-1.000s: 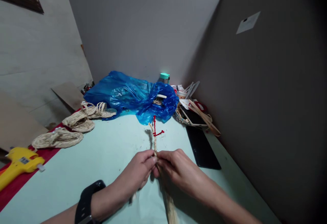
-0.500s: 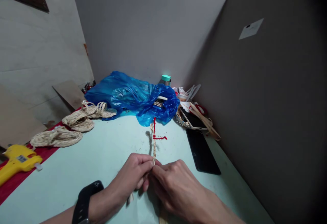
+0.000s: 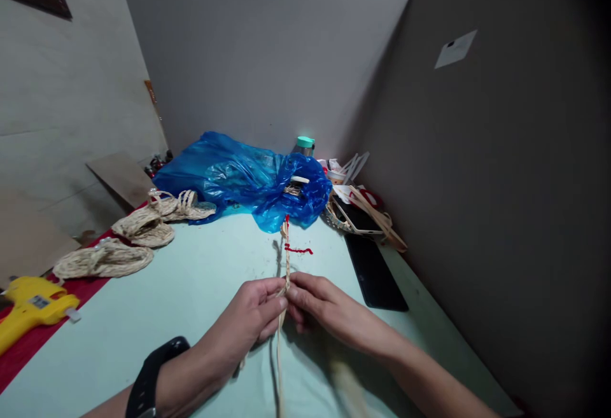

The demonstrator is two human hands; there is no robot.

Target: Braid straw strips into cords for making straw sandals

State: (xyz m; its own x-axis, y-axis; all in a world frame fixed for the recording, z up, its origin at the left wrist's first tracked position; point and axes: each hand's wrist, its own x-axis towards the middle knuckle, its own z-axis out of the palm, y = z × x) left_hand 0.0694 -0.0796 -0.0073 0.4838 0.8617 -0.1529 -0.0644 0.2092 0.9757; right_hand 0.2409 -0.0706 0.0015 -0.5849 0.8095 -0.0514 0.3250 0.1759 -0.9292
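A thin pale straw braid runs away from me over the table, with red yarn tied round it near its far end. My left hand pinches the braid's near end between thumb and fingers. Facing it, my right hand is closed on the same spot, its fingertips touching the braid. One loose straw strand hangs from the pinch toward me. Another pale strand below my right wrist is smeared by motion. The inner fingers of both hands are partly hidden.
Several woven straw slippers and a yellow glue gun lie at the left. A blue plastic bag and a bottle with a green lid stand at the back. At the right are a black tablet-like slab and a cluttered basket.
My right hand has moved up and turned, its fingers now higher beside the braid. A loose strand now shows below the pinch. The view has shifted slightly.
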